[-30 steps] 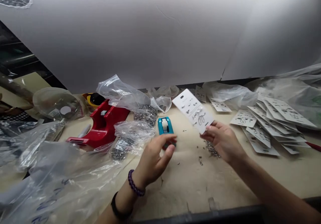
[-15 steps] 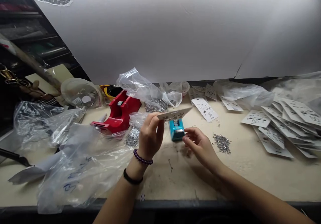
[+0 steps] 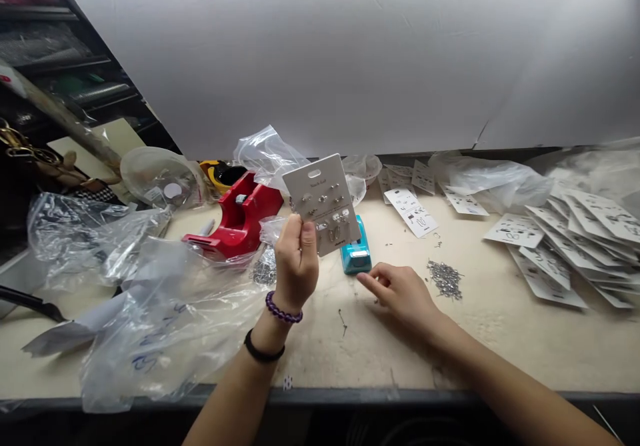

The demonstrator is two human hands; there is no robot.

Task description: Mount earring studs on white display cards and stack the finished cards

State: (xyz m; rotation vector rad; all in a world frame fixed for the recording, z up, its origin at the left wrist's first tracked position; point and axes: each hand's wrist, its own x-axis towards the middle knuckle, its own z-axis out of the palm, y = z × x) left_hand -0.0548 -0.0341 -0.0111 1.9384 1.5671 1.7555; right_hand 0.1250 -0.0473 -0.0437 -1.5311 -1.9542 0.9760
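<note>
Left hand: The left hand (image 3: 297, 253) was closed on the card (image 3: 320, 203), its thumb pressed to the front face near the lower left edge.
Card: It was held up off the tabletop (image 3: 480, 353), printed face toward the wearer, with small metal jewellery pieces mounted in rows. Its long axis was tilted, the slotted end up and to the left, the lower end down and to the right.
Teal dispenser: The teal dispenser (image 3: 357, 263) stood on the tabletop to the right of the left hand, its long axis running roughly away from the wearer. The card's lower right corner overlapped its far part in this view; whether the two touched could not be told.
Right hand: The right hand (image 3: 400, 293) was low over the tabletop with fingers bent, the foremost fingertip at the dispenser's near end. Whether the fingers pinched anything could not be told.
Key relation: The dispenser lay between the hands, nearer the right; the card lay up and to the left of the right hand.
Right surroundings: A heap of metal pieces (image 3: 445, 279) lay beyond the right hand, and a stack of cards (image 3: 575, 246) farther right.
Left surroundings: A red dispenser (image 3: 235, 226) and a clear plastic bag (image 3: 165, 346) lay to the left.
</note>
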